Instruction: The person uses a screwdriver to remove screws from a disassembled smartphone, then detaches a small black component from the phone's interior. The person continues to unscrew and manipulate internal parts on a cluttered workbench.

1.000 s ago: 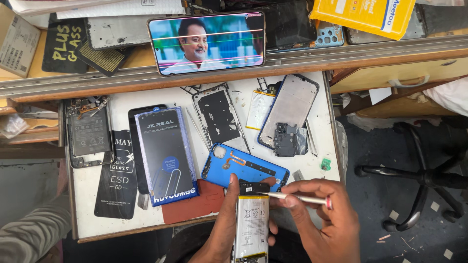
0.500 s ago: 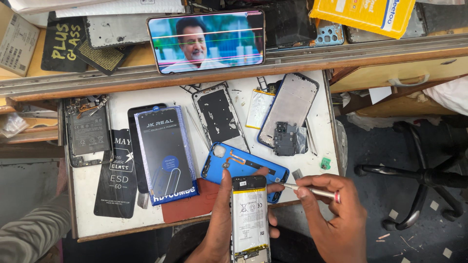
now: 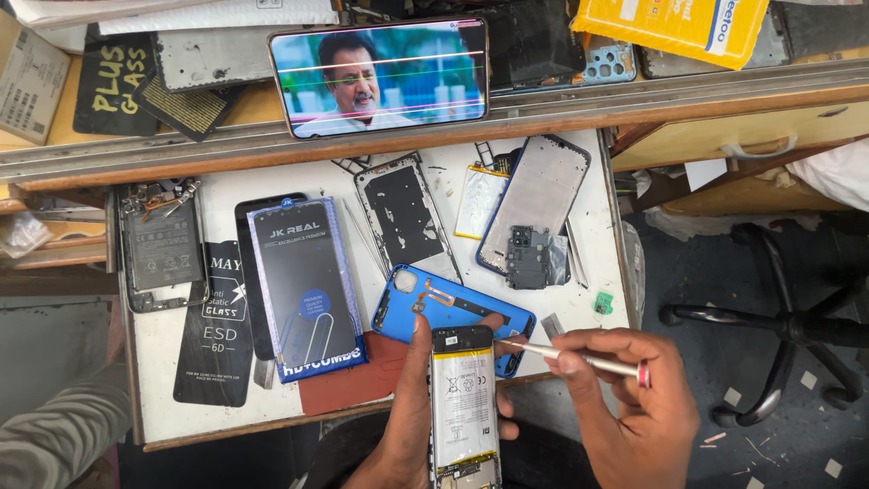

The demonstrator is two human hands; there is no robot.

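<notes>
Since the earlier frames the opened phone (image 3: pixel 464 403) has slid a little further up toward the white tabletop (image 3: pixel 163 362), and the right hand (image 3: pixel 634 407) has drawn in closer beside it.

The left hand (image 3: pixel 407 426) grips the opened phone from its left side and from below, with the thumb lying along the left edge and fingertips showing at the right edge. The phone stands lengthwise away from the person, back cover off, its white battery with yellow trim facing up. Its top end overlaps the near edge of the tabletop.

The right hand pinches a thin metal tool (image 3: pixel 570 356) between thumb and fingers, the other fingers curled in. The tool lies almost level, its tip pointing left and meeting the phone's upper right corner.

Just beyond the phone lies a blue back cover (image 3: pixel 453 303), inside up. Left of it sits a blue screen-protector packet (image 3: pixel 306 285), and further back a grey phone frame (image 3: pixel 403 213). On the shelf above, a phone with a lit screen (image 3: pixel 380 77) leans on its side.
</notes>
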